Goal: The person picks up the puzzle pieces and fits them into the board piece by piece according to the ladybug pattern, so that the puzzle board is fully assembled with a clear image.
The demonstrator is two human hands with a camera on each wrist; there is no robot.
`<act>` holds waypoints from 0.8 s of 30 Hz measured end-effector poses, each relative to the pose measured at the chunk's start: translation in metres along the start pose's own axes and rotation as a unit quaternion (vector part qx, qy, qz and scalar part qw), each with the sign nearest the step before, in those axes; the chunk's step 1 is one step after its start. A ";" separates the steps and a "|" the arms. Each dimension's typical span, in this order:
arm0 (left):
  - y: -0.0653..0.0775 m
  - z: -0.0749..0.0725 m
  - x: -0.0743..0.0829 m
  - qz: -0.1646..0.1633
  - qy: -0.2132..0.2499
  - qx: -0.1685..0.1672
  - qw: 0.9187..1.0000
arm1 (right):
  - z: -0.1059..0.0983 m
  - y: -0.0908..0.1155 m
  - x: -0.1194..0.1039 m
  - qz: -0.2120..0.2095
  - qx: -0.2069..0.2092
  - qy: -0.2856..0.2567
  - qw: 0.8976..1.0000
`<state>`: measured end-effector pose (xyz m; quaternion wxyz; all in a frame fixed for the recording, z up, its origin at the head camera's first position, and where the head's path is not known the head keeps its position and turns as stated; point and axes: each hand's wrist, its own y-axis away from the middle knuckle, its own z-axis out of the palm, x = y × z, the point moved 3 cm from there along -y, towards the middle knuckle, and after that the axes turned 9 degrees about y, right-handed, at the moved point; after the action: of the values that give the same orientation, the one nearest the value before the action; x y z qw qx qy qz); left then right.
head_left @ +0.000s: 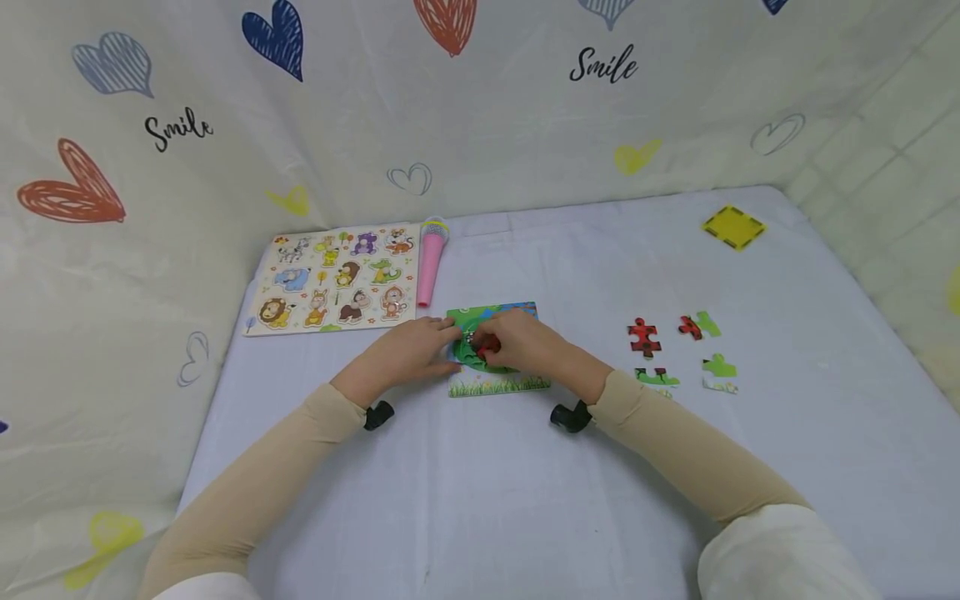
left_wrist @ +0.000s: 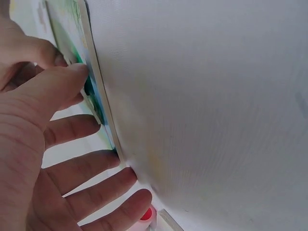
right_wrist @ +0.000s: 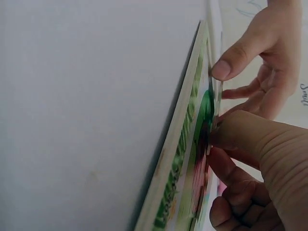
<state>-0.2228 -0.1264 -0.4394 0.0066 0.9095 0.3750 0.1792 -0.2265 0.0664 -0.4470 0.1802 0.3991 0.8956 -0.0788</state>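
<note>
Both forearms angle inward; left hand (head_left: pixel 412 352) lies flat-fingered steadying the puzzle board (head_left: pixel 497 384), right hand (head_left: pixel 525 343) pinches a puzzle piece (head_left: pixel 480 346) in its grip. The board's long axis runs left-right across the tabletop (head_left: pixel 525 500).

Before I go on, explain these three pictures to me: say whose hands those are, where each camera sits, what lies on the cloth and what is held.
No machine here: a person works with two bare hands. The wide picture comes from a camera on the head, looking down; the two close ones come from cameras strapped to each wrist.

On the pale cloth lies a jigsaw tray with a grass strip along its near edge. The left hand rests at the tray's left side, thumb touching a piece. The right hand presses a green puzzle piece on the tray.

Right of it lie loose pieces, red and green. Farther back are an animal peg puzzle, a pink toy microphone and a yellow square.
</note>
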 end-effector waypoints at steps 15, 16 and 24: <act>-0.002 0.001 0.006 0.019 -0.036 0.020 0.999 | -0.002 -0.003 -0.007 0.005 -0.015 0.088 0.996; -0.002 0.001 0.006 0.021 -0.035 0.023 0.999 | -0.002 -0.003 -0.007 0.005 -0.016 0.086 0.996; -0.001 -0.003 0.007 0.022 -0.032 0.010 0.999 | 0.000 -0.003 -0.006 0.017 -0.029 0.064 0.997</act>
<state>-0.2203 -0.1213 -0.4343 0.0056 0.9229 0.3561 0.1461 -0.2252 0.0604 -0.4448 0.1354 0.4131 0.9002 -0.0246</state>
